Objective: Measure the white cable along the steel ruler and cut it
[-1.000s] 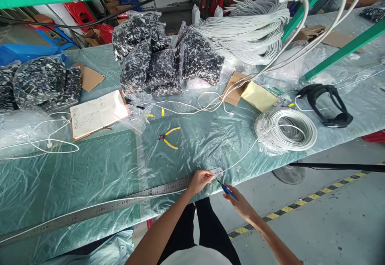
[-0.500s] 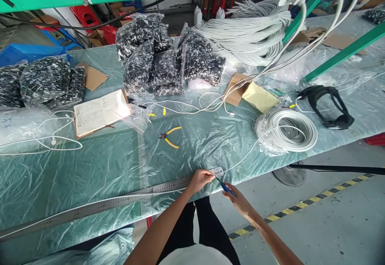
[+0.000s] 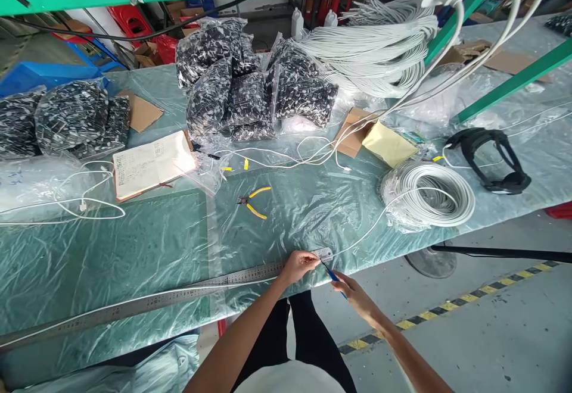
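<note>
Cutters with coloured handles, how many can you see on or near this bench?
2. Yellow-handled cutters lie alone mid-table on the plastic sheet. Blue-handled cutters are in the right hand at the ruler's end, beside the left hand. Bags may hide others.

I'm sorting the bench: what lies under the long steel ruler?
Under the steel ruler lies crinkled clear plastic sheeting over the green table. A white cable runs along it; the left hand covers the spot near its end.

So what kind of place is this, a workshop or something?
Most likely a cable assembly workshop. A large coil of white cable lies on the plastic-covered green workbench, clear bags of small black parts are stacked behind, and a long steel ruler runs along the edge.
</note>
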Available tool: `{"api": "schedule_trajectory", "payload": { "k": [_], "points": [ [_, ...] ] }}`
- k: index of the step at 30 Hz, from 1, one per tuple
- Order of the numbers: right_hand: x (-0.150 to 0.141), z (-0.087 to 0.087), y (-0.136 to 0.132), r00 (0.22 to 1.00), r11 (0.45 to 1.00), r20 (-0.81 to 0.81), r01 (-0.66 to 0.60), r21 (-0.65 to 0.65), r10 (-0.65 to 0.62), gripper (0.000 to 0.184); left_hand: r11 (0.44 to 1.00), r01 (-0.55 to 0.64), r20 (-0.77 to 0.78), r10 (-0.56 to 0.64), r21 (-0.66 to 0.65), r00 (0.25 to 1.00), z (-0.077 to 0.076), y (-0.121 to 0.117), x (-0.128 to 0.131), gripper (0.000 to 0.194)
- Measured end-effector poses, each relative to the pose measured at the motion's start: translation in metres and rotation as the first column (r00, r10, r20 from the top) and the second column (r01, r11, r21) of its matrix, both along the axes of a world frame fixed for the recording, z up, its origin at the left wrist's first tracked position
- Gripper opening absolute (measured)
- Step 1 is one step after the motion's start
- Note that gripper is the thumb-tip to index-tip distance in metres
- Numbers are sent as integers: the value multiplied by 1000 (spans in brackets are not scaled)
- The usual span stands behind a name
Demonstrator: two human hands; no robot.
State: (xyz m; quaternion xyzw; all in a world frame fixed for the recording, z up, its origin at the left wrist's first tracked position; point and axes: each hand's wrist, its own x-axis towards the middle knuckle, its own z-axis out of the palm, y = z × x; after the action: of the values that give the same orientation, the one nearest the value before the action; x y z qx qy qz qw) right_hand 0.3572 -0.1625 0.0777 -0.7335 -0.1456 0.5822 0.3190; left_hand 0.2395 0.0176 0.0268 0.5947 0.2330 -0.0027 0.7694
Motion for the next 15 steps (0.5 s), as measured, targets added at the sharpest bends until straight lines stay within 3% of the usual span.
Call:
{"api": "schedule_trajectory", "payload": {
  "k": [7, 15],
  "points": [
    [-3, -14, -4, 998, 994, 58, -21, 107, 15, 69, 1000, 4, 12, -4, -6, 1000, 0, 0, 1, 40],
    [-13, -26, -8, 1000, 984, -1, 28, 176, -28, 61, 1000, 12, 19, -12, 1, 1000, 1, 0, 1, 39]
  ]
}}
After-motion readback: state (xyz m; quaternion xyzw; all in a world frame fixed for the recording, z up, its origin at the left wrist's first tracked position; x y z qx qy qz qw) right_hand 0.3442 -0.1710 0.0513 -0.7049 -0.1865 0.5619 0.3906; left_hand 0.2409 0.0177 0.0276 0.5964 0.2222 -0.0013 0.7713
